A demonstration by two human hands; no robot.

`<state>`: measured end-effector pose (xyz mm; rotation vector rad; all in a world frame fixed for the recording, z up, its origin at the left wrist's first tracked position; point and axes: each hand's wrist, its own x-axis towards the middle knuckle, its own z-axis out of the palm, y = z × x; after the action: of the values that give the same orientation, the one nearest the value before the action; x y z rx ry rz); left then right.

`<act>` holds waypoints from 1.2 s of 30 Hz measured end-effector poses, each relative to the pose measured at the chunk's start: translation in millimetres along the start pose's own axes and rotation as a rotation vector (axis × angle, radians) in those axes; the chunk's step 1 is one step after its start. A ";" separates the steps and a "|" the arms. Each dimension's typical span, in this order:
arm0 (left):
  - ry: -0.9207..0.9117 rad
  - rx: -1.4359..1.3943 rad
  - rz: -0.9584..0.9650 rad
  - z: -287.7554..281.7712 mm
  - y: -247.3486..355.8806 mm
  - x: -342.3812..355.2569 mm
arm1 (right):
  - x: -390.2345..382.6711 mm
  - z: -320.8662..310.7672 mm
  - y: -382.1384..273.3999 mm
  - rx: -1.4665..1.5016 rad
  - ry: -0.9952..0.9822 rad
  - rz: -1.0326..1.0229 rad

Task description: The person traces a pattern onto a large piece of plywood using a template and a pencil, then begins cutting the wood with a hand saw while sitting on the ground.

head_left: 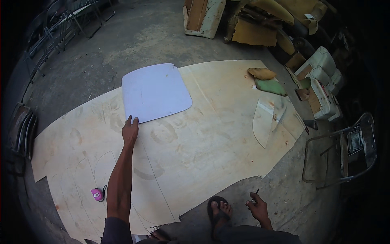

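A pale white panel (pixel 156 93) with rounded corners lies over the far part of a large plywood sheet (pixel 215 134) on the floor. My left hand (pixel 130 132), arm stretched forward, grips the panel's near left corner, with fingertips on its upper face. Whether the thumb is beneath the edge is hidden. Near my sandalled foot, beyond the sheet's near edge, my right hand (pixel 258 209) is closed around a thin dark pencil (pixel 256 192) that points upward. Curved and straight lines are drawn on the plywood. A pink tape measure (pixel 98 194) rests left of my left forearm.
At the sheet's far right are brown (pixel 262 73) and green pads (pixel 270 87) and a pointed clear template (pixel 263 122). A metal-framed chair (pixel 345 150) stands right. Worn seat parts (pixel 260 30) pile up behind; folding chairs (pixel 77 18) stand far left.
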<state>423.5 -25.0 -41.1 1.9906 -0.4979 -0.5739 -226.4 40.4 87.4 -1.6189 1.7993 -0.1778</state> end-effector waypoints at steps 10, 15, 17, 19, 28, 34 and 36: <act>-0.585 0.889 0.626 52.7 8.6 -129.4 | 151.0 -30.8 -29.5 -0.064 0.257 -0.087; -0.708 0.834 0.823 84.2 -20.2 -310.7 | 308.4 -77.6 12.1 -0.253 0.535 0.137; -1.100 0.630 1.041 63.0 -61.5 -398.9 | 318.9 -30.9 -43.8 -0.327 0.491 0.254; -0.895 0.150 0.762 62.5 -83.0 -477.6 | 334.1 -14.9 -54.2 -0.382 0.503 0.246; -0.415 0.549 0.747 28.6 -25.9 -367.7 | 366.4 -17.8 -68.9 -0.079 0.613 0.466; -0.346 0.467 0.594 30.4 -7.8 -325.7 | 362.3 -36.2 -72.5 -0.183 0.576 0.520; -0.378 0.457 0.555 30.4 -10.6 -328.2 | 350.2 -41.3 -85.2 -0.146 0.526 0.560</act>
<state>142.6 143.2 -1.8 2.0288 -1.4675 -0.5082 -171.1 -312.4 23.5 -1.1566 2.6516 -0.2305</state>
